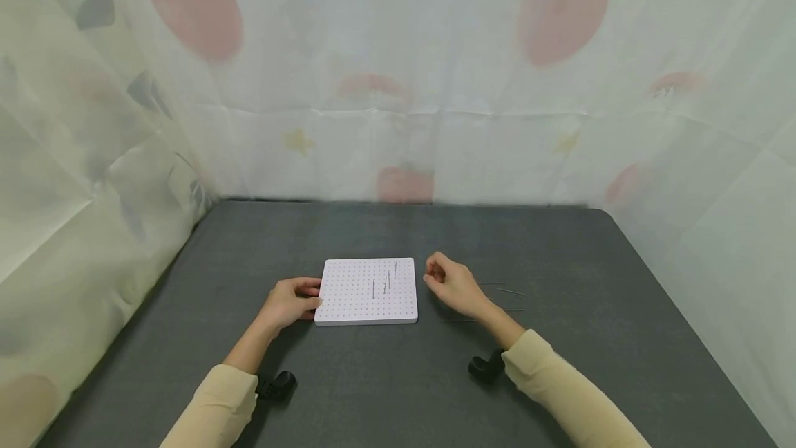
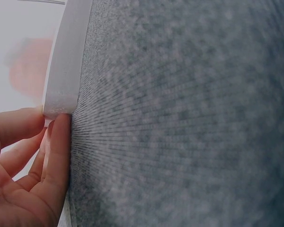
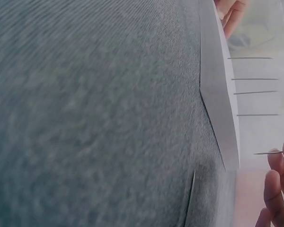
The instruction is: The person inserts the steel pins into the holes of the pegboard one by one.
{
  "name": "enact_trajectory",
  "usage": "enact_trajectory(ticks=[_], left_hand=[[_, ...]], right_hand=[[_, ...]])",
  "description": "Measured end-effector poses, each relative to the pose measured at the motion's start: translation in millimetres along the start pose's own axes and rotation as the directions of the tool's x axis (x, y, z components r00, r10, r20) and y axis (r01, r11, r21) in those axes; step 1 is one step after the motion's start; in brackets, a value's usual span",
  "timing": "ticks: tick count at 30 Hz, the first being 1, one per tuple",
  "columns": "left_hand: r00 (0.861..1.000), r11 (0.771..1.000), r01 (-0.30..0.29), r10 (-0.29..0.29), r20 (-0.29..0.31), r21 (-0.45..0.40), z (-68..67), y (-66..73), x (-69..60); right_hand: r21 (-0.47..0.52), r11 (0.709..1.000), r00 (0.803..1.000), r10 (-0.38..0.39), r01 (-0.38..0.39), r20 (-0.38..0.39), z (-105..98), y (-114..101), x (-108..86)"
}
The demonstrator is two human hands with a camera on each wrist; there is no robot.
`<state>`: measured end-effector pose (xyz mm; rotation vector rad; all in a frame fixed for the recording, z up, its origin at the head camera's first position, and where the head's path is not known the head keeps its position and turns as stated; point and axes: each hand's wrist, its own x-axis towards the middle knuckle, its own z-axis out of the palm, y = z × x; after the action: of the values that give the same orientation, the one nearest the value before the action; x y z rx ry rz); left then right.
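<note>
A white board point(image 1: 348, 303) with rows of small holes lies flat on the table, and several thin needles point(image 1: 374, 289) stand upright in it. The left hand point(image 1: 287, 304) grips the board's left edge, thumb on top and fingers at the side, as the left wrist view also shows. Just off the board's right edge, the right hand point(image 1: 455, 287) pinches a single needle point(image 3: 267, 153) between thumb and index finger. In the right wrist view that needle is apart from the board, its point free.
Several loose needles point(image 1: 510, 291) lie on the dark grey table point(image 1: 398, 386) beyond the right hand, partly hidden by it. Black devices point(image 1: 488, 366) sit at both wrists. Pale printed curtains point(image 1: 472, 75) enclose the table at the back and sides.
</note>
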<state>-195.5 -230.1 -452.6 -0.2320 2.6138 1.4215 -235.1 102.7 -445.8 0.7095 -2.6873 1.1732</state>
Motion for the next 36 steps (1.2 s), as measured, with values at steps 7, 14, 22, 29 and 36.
enact_trajectory(ticks=[7,14,22,29,36], left_hand=[[1.0,1.0,0.0,0.0,-0.001,-0.001,-1.6,0.0,-0.5],[1.0,1.0,-0.006,0.006,0.001,-0.004,-3.0,-1.0,-2.2],[1.0,1.0,-0.005,0.005,-0.001,-0.007,-1.7,-0.8,-2.9],[1.0,1.0,-0.004,0.004,0.003,-0.015,-0.8,0.9,-4.1],[1.0,1.0,-0.008,0.008,0.011,-0.024,0.3,2.0,-4.5]], right_hand=[[0.04,0.999,0.999,-0.001,0.003,-0.047,6.5,-3.0,5.0],[0.036,0.999,0.999,-0.002,0.003,-0.037,13.7,-5.4,8.2],[-0.031,1.0,0.998,-0.008,0.007,-0.059,20.3,-7.0,13.2],[-0.059,0.998,0.999,0.015,-0.017,-0.042,25.5,-8.5,18.1],[-0.089,0.996,1.0,0.011,-0.012,-0.019,27.4,-13.2,18.5]])
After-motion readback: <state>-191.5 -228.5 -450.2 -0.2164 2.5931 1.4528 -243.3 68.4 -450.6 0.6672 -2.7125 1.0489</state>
